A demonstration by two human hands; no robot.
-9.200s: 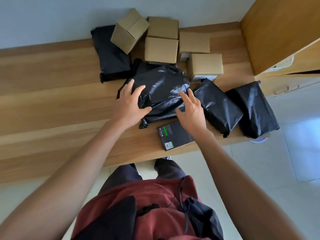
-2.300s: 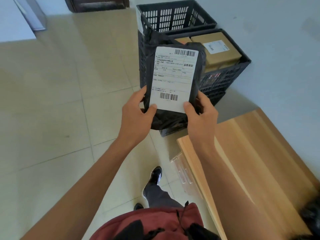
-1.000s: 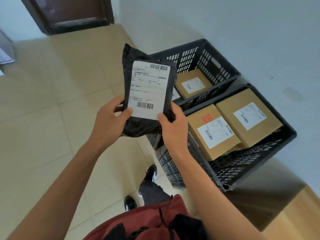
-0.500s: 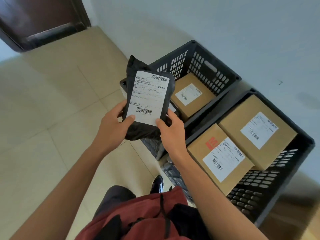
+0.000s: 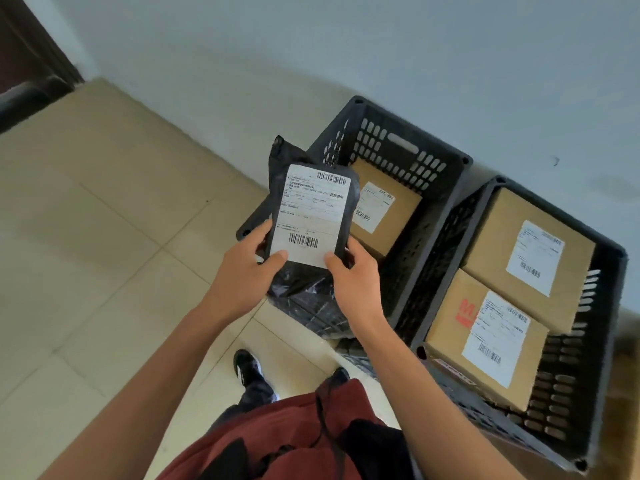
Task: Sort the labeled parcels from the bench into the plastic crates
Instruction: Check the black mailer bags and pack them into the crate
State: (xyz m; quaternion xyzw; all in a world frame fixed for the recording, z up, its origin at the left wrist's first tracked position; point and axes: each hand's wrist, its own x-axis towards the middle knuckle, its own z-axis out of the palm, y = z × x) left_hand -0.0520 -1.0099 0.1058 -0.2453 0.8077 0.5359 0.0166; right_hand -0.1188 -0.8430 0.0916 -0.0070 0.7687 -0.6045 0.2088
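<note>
A black plastic parcel point(image 5: 313, 216) with a white barcode label faces me, held upright in front of the crates. My left hand point(image 5: 247, 275) grips its lower left edge, thumb on the label. My right hand point(image 5: 353, 277) grips its lower right edge the same way. Behind it stands a dark plastic crate point(image 5: 405, 140) holding one labeled cardboard box point(image 5: 391, 206). To the right a second dark crate point(image 5: 606, 334) holds two labeled cardboard boxes, one far point(image 5: 526, 251) and one near point(image 5: 485, 341). The parcel hangs over the left crate's near left corner.
Both crates sit on a beige tiled floor point(image 5: 104, 254) against a pale blue wall point(image 5: 381, 46). A dark door frame point(image 5: 31, 64) is at the upper left. My shoes point(image 5: 249, 370) stand just in front of the crates.
I carried the black parcel from the bench to the crates and stepped closer. Over the last second the parcel sank lower toward the left crate. Both hands kept their hold.
</note>
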